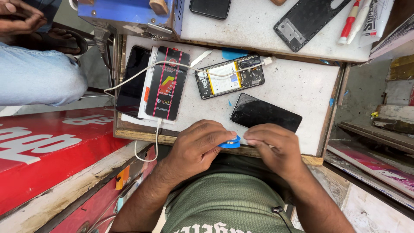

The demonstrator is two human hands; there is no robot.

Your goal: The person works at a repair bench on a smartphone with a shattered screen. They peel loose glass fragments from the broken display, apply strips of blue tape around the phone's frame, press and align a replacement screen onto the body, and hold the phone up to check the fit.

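My left hand (pixel 196 146) grips a small blue roll of tape (pixel 231 143) at the near edge of the white worktop (pixel 297 86). My right hand (pixel 271 144) has its fingertips pinched together right beside the roll; what it pinches is too small to tell. Just beyond the hands lies a black phone screen panel (pixel 265 116). Farther back rests an opened phone (pixel 229 77) with its yellow-edged battery showing and a white cable (pixel 189 67) draped over it.
A black phone box with red stripes (pixel 168 84) and a dark phone (pixel 133 77) lie at the left. A black back cover (pixel 306 19), another phone (pixel 210 7) and a red-and-white tube (pixel 350 21) lie on the upper shelf. Another person's knee in jeans (pixel 39 77) is at far left.
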